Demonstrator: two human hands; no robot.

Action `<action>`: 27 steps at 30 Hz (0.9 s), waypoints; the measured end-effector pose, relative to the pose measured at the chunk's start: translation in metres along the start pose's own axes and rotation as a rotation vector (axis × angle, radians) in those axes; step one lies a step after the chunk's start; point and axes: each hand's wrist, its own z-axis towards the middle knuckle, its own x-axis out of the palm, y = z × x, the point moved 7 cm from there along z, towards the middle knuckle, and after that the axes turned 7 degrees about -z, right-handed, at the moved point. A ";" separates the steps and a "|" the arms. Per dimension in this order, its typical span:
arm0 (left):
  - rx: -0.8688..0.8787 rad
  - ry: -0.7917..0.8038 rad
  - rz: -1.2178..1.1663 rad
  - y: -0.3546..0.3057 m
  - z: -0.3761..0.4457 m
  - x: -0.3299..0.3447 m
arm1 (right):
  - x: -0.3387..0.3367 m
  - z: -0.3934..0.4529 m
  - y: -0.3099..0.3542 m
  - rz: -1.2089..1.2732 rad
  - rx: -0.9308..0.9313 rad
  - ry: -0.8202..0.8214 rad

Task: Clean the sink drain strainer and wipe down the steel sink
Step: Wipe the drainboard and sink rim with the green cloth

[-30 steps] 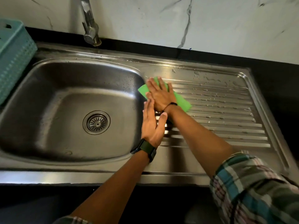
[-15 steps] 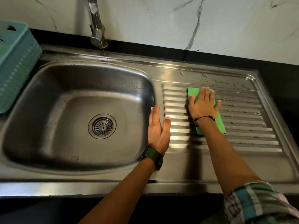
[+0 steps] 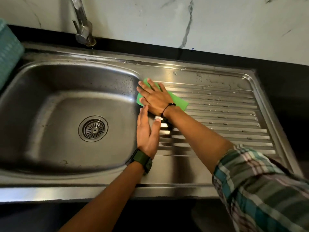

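A steel sink (image 3: 50, 77) fills the view, with a round drain strainer (image 3: 93, 128) seated in the bottom of its basin. To the right lies the ribbed drainboard (image 3: 225, 114), speckled with water drops. My right hand (image 3: 154, 97) presses flat, fingers straight, on a green cloth (image 3: 178, 101) at the drainboard's left end, beside the basin rim. My left hand (image 3: 147, 131) rests flat on the strip between basin and drainboard, fingers straight, its fingertips touching my right hand.
A steel tap (image 3: 83, 29) stands behind the basin against a white marble wall. A teal plastic basket (image 3: 8, 52) sits at the far left on the black counter (image 3: 284, 81), which surrounds the sink.
My right hand slid the green cloth left from the middle of the drainboard to the basin rim. My left hand stayed in place.
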 end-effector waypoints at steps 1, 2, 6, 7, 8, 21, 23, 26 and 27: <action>0.000 0.013 0.016 0.000 0.000 0.001 | 0.000 -0.001 -0.003 0.005 -0.003 -0.007; 0.001 0.023 0.034 0.000 0.000 0.002 | 0.000 -0.002 -0.006 0.021 0.022 -0.016; -0.030 -0.033 0.070 0.000 -0.003 -0.006 | 0.002 -0.018 -0.042 0.153 0.338 -0.074; -0.038 -0.045 0.071 0.000 -0.002 -0.007 | 0.005 -0.030 -0.058 0.165 0.438 -0.089; -0.042 -0.054 0.070 -0.001 -0.003 -0.008 | 0.008 -0.045 -0.076 0.172 0.543 -0.099; 0.003 -0.090 -0.015 0.001 0.002 -0.004 | 0.006 -0.069 0.026 0.103 0.148 -0.073; 0.007 -0.089 -0.009 0.001 0.001 -0.005 | 0.005 -0.074 0.016 0.099 0.099 -0.084; 0.006 -0.086 0.050 0.005 -0.001 -0.007 | 0.009 -0.097 -0.032 0.133 0.289 -0.116; -0.003 -0.091 0.043 0.006 -0.001 -0.008 | 0.012 -0.109 -0.052 0.136 0.389 -0.120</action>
